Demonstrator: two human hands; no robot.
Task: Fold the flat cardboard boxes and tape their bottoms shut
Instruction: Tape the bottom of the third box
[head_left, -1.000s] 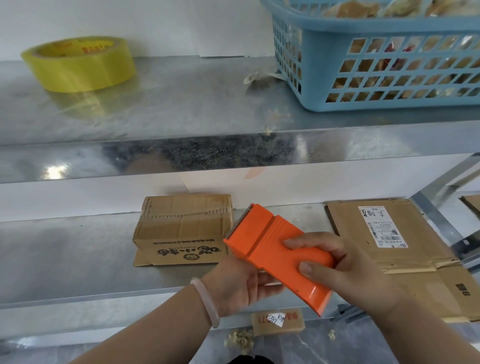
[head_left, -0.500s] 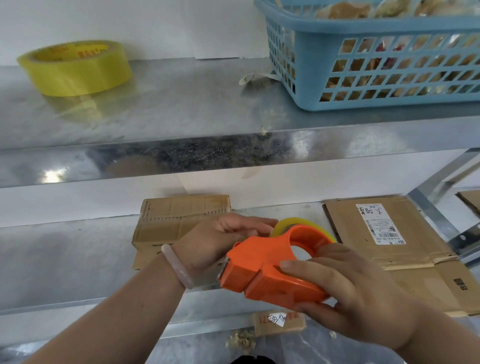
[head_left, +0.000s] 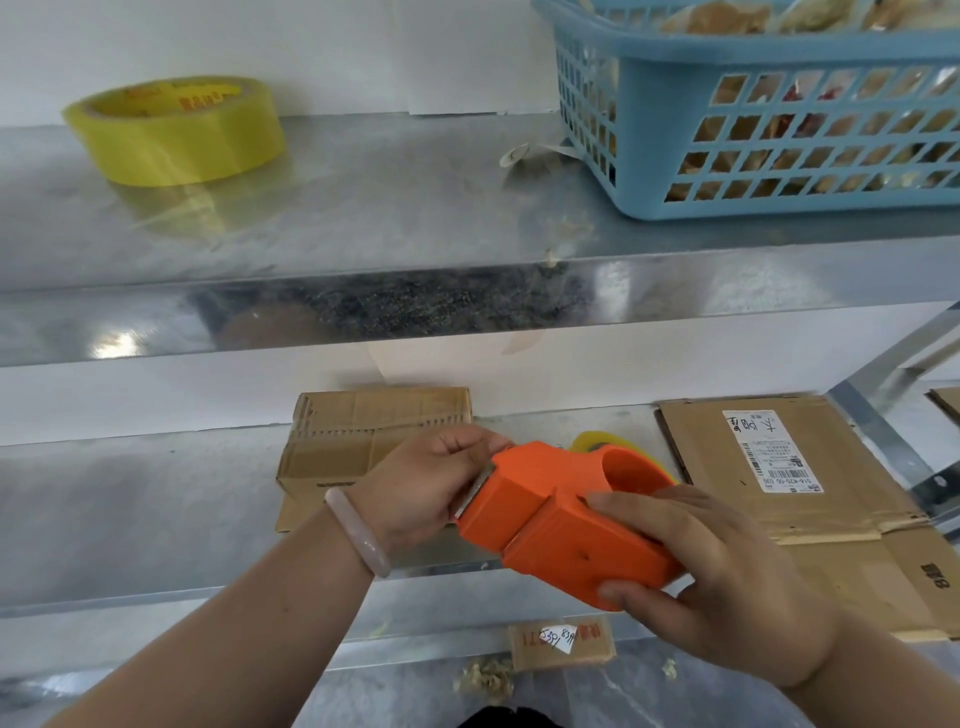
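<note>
A smooth, glossy bangle (head_left: 358, 530) of pale, milky pink sits on the wrist of the left hand (head_left: 426, 478). Behind the bangle the forearm is bare, and the right forearm also.

My right hand (head_left: 727, 587) grips the orange tape dispenser (head_left: 561, 525) around its body, and my left hand (head_left: 431, 478), a pale bracelet (head_left: 358, 530) on its wrist, curls its fingers against the metal cutter end. A yellow roll (head_left: 597, 441) sits in the dispenser. Behind my hands, on the lower shelf (head_left: 130, 509), lie a small cardboard box (head_left: 363, 436) and a flat labelled cardboard box (head_left: 779, 467). The upper shelf (head_left: 389, 208) carries a spare yellow tape roll (head_left: 176, 130) and a blue basket (head_left: 779, 114).
</note>
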